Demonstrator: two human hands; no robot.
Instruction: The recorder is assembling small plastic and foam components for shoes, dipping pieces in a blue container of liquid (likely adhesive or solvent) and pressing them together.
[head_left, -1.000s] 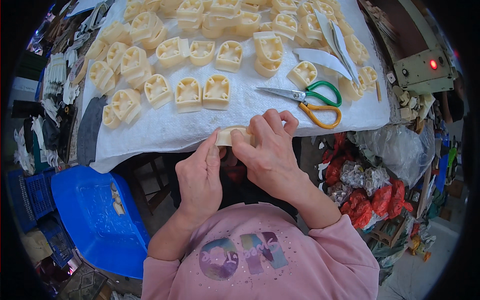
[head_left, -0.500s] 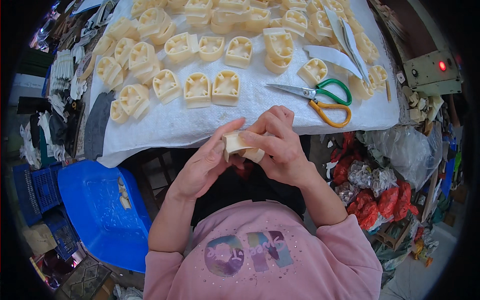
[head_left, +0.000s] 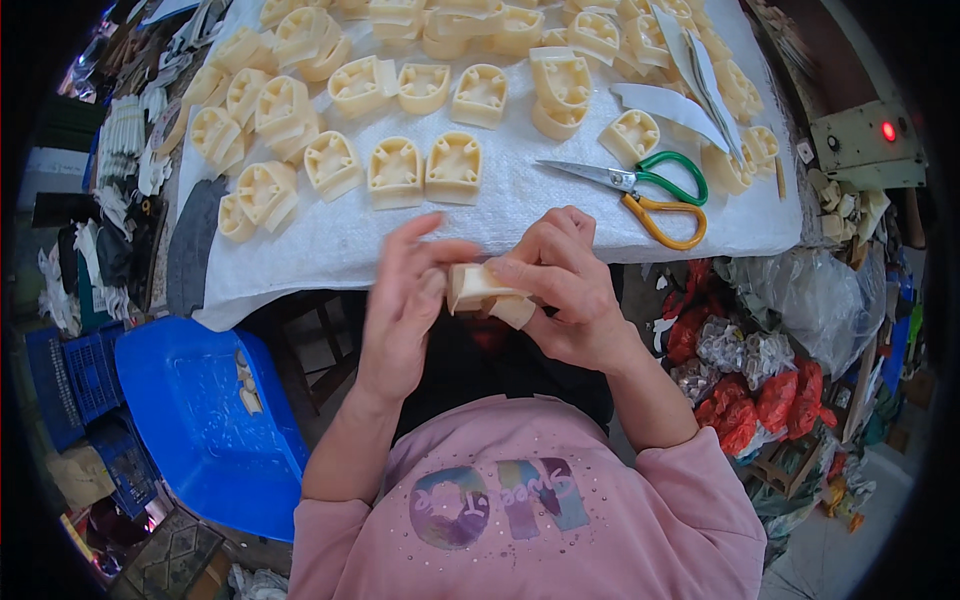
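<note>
My right hand (head_left: pixel 563 285) grips a cream shoe heel block (head_left: pixel 474 281) just off the table's near edge, thumb on top. A pale strip (head_left: pixel 513 310) hangs from the block's lower side, close to my right fingers. Beside it my left hand (head_left: pixel 402 305) is slightly blurred, its fingers apart and holding nothing. On the white-covered table (head_left: pixel 340 238) ahead stand many similar cream heel blocks (head_left: pixel 396 172), D-shaped and hollow with small posts inside. Scissors (head_left: pixel 636 181) with one green and one orange handle lie to the right of them, blades partly apart.
Pale curved sheets (head_left: pixel 672 112) lie over blocks at the right, and a dark grey curved piece (head_left: pixel 192 250) hangs at the left table corner. Down left stands a blue plastic tub (head_left: pixel 215 440) with a few cream scraps. Red and clear bags (head_left: pixel 745 400) crowd the floor right.
My left hand has come off the heel block and moved slightly left, its fingers spreading. My right hand keeps its hold, and the pale strip shows more below the block.
</note>
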